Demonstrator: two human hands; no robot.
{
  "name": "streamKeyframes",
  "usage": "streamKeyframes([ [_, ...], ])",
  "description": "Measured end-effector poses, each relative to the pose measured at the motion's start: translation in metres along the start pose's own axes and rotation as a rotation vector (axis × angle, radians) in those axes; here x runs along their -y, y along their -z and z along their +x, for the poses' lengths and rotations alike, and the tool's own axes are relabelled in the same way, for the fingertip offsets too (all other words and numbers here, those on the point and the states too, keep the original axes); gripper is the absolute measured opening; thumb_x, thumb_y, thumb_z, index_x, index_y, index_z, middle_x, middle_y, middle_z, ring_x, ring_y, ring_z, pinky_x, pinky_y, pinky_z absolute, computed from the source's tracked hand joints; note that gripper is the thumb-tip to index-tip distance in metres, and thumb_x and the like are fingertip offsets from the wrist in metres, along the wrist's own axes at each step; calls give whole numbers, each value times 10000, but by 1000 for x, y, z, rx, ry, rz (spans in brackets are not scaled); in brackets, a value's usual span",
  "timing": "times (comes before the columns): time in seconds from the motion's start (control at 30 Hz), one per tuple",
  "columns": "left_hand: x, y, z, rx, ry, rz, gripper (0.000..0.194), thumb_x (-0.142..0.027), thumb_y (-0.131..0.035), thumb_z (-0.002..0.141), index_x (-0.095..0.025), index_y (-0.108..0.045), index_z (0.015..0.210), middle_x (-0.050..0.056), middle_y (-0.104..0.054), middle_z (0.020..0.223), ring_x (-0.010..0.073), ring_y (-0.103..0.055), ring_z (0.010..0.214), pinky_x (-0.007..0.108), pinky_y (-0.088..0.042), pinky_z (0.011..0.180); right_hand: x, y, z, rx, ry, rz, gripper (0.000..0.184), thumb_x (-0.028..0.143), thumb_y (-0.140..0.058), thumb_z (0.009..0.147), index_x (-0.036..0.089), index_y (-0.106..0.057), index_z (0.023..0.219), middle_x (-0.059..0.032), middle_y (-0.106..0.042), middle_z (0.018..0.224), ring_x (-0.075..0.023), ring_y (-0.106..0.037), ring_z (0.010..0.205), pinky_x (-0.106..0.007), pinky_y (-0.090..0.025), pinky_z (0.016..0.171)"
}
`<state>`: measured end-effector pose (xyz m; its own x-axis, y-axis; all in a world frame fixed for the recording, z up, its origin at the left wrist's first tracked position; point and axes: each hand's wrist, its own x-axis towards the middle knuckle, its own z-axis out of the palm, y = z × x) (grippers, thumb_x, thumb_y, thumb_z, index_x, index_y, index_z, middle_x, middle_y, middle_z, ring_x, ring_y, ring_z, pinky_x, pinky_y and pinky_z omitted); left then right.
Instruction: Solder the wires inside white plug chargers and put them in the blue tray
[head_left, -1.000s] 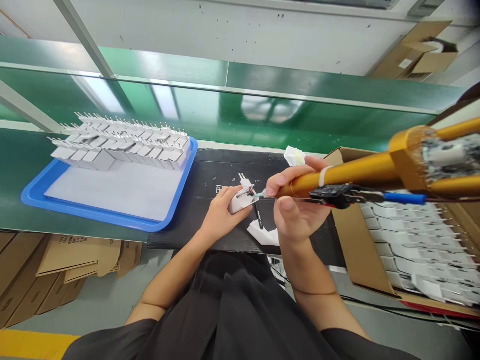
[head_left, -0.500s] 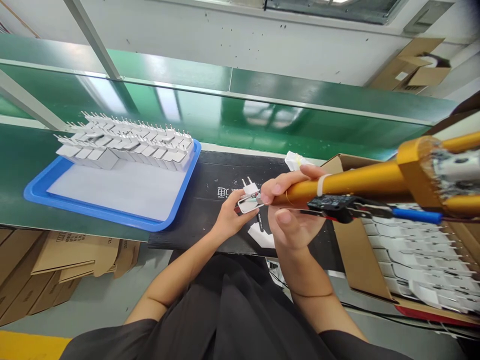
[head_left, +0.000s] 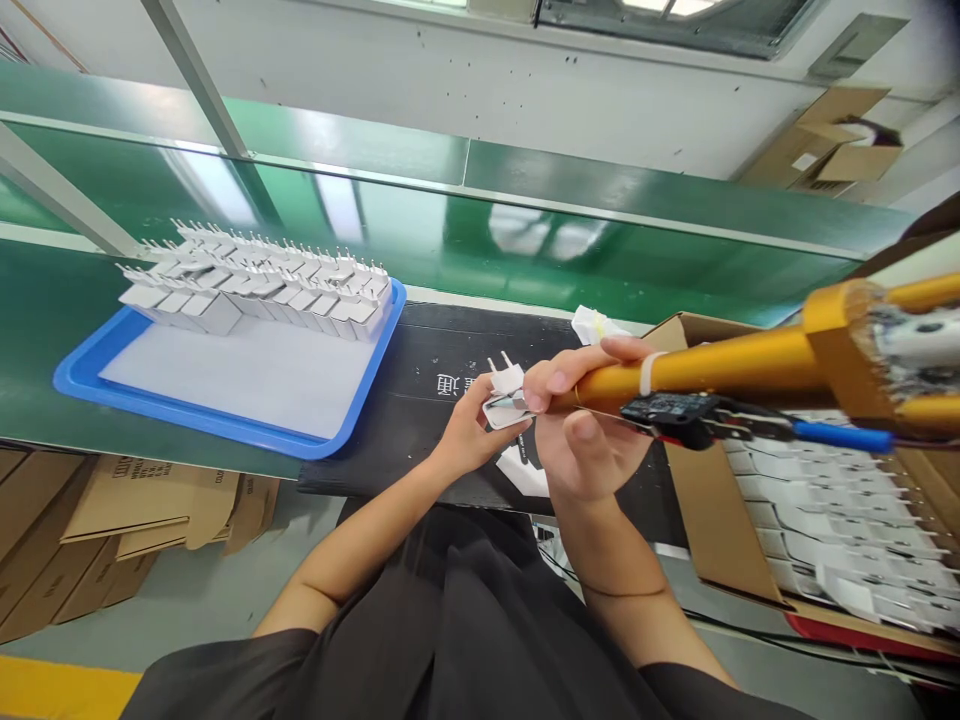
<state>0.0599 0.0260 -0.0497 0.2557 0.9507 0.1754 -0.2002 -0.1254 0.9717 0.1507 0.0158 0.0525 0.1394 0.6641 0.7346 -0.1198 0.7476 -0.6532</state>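
Note:
My left hand (head_left: 465, 440) pinches a white two-pin charger plug (head_left: 508, 379) between thumb and fingers, its pins pointing up and away. The side of the plug facing right looks open, with parts inside too small to make out. My right hand (head_left: 589, 430) wraps round the front end of a gold cylindrical power tool (head_left: 712, 362). The tool's tip, partly hidden by my fingers, meets the plug; whether it reaches inside I cannot tell. A black lever switch (head_left: 667, 408) is fixed under the tool, with my right thumb beside its thin metal lever.
A blue tray (head_left: 337, 440) on the left holds rows of white plugs (head_left: 262, 280) on white paper. At the right stands a cardboard box (head_left: 712, 520) of white plug parts (head_left: 832, 520). White scraps lie on the black mat (head_left: 420, 340). Folded cartons (head_left: 150, 500) lie below left.
Both hands, the plug and the tool appear slightly further right, while the whole view has shifted a little. The plug sits a touch more tilted against the tool's tip.

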Motion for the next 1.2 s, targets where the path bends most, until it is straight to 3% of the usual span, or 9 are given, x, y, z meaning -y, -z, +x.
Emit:
streamKeyframes([
  [0.2,1,0,-1,7,-7,-18,658,-584,-789,738,-203,-563,1224,80,-692,1096,244,-683,1011,371,-564,897,1,2,0,12,8,-11,410,449,-672,841,353,-583,1229,10,-553,831,-119,-528,585,-295,-525,515],
  [0.4,-1,4,-1,14,22,25,561,-425,-814,752,-197,-584,1210,77,-694,1124,244,-676,1050,349,-561,897,3,5,0,31,-6,7,477,494,-696,804,342,-571,1238,1,-551,857,-124,-539,610,-295,-538,505],
  [0.63,1,27,-3,-7,146,91,551,-368,-781,787,-183,-594,1272,110,-686,1238,253,-659,1142,355,-561,935,0,13,-1,-54,18,80,437,434,-694,799,333,-598,1213,20,-545,781,-125,-487,541,-331,-520,526],
  [0.77,-8,44,-11,23,141,114,521,-373,-762,810,-182,-610,1269,97,-700,1196,239,-675,1069,308,-566,871,-8,37,1,-105,4,-39,368,400,-721,784,326,-629,1133,23,-563,774,-124,-509,557,-298,-477,511],
  [0.87,-23,48,-18,35,136,173,471,-391,-737,830,-179,-631,1237,83,-714,1114,223,-683,981,277,-560,793,-18,61,4,-128,24,-169,401,406,-732,776,324,-641,1158,17,-588,819,-141,-582,662,-315,-530,617],
  [1.0,-44,43,-23,44,101,270,410,-370,-739,818,-180,-656,1171,73,-717,1070,211,-676,935,248,-532,734,-34,94,8,-173,-12,-348,543,422,-752,772,366,-592,1288,-2,-624,1013,-178,-637,930,-388,-561,885],
  [1.13,-55,38,-25,61,69,306,387,-338,-746,797,-173,-660,1136,69,-713,1042,196,-673,892,243,-525,711,-50,130,13,-193,-12,-507,570,373,-753,814,346,-542,1342,-50,-578,1268,-218,-608,1115,-447,-512,1032],
  [1.2,-58,36,-26,67,58,313,366,-321,-743,795,-176,-662,1122,64,-712,1031,187,-672,880,237,-523,698,-57,147,16,-73,-26,-604,575,354,-668,891,370,-444,1420,-68,-468,1435,-243,-549,1232,-475,-485,1078],
])
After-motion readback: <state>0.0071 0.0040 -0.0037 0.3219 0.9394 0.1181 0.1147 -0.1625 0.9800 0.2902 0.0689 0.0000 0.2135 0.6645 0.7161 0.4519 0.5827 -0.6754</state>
